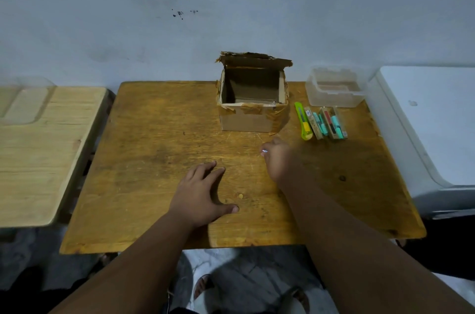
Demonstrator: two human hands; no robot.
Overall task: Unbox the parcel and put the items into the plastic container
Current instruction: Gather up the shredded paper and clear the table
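The parcel (250,118) stands open at 12 o'clock on the counter (154,159), mouth up, its torn flap (253,59) standing along the far edge. Its items, a few slim packs (327,124) of what look like markers, lie side by side just beside it at about 1 o'clock, with a green-and-yellow utility knife (304,122) at their left. The clear plastic container (331,101) sits just behind them.

The packs' long axes run roughly 11 to 5 o'clock, near ends towards the person. The knife lies parallel, yellow end nearest (which end holds the blade I cannot tell).

The left hand (203,192) rests flat, fingers (205,168) spread and holding nothing. The right hand (279,159) is blurred above the counter near the packs. It looks loosely curled with a pale glint at its tip, and I cannot tell whether it pinches anything.

Risks, as I judge them:
- The knife lies touching or nearly touching the packs, so a hurried reach could catch it or scoop it along.
- Several thin packs taken at once could fan out and slip.
- The light container may skid towards the counter's far edge if the packs are dropped against its wall.
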